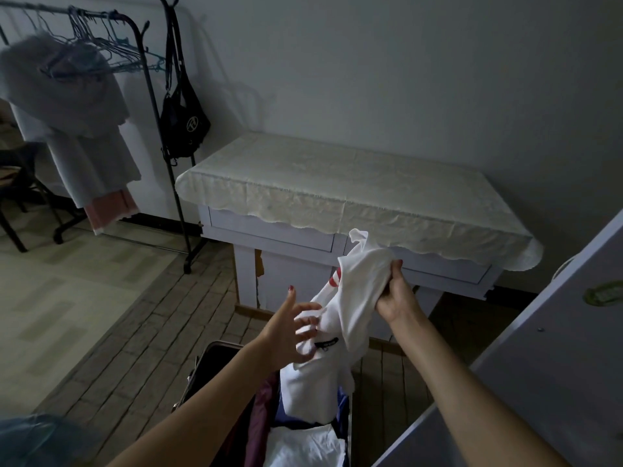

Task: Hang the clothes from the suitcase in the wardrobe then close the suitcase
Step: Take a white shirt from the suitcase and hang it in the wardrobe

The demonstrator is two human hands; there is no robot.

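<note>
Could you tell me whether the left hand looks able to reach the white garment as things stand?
Probably yes: the left hand is open beside the white garment, nothing between them.

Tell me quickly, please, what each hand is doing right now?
Left hand: open, fingers spread against the white garment.
Right hand: gripping the white garment.

Bare wood floor point(141, 332) lies open at left; the cloth-covered white table point(337, 183) blocks ahead, a grey cabinet side point(556, 348) hems the right.
</note>
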